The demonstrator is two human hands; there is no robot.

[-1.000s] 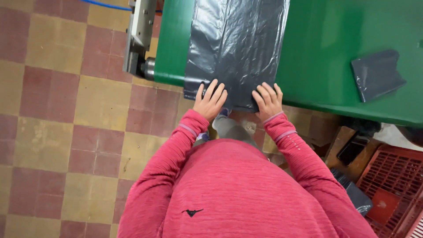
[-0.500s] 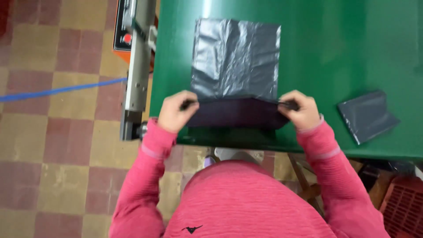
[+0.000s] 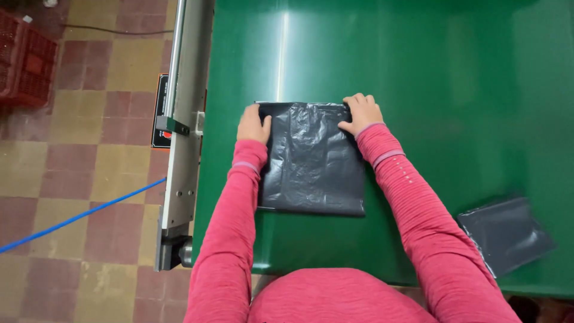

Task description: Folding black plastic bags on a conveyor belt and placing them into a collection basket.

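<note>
Dark grey plastic bag (image 3: 312, 158) lies flat on the green table (image 3: 454, 90), folded into a rough rectangle, doubled edge nearest the person. Left hand (image 3: 253, 124) sits on the far-left corner, right hand (image 3: 359, 112) on the far-right corner. Fingers of both hands are spread flat and pressing down, not gripping anything. Judging by the layout, one fold is done and the top edges are aligned; creases are not smoothed out. A smaller folded grey bag (image 3: 505, 232) rests well apart at the right, near the table edge. Metal rail (image 3: 182, 137) runs along the table's left side.
</note>
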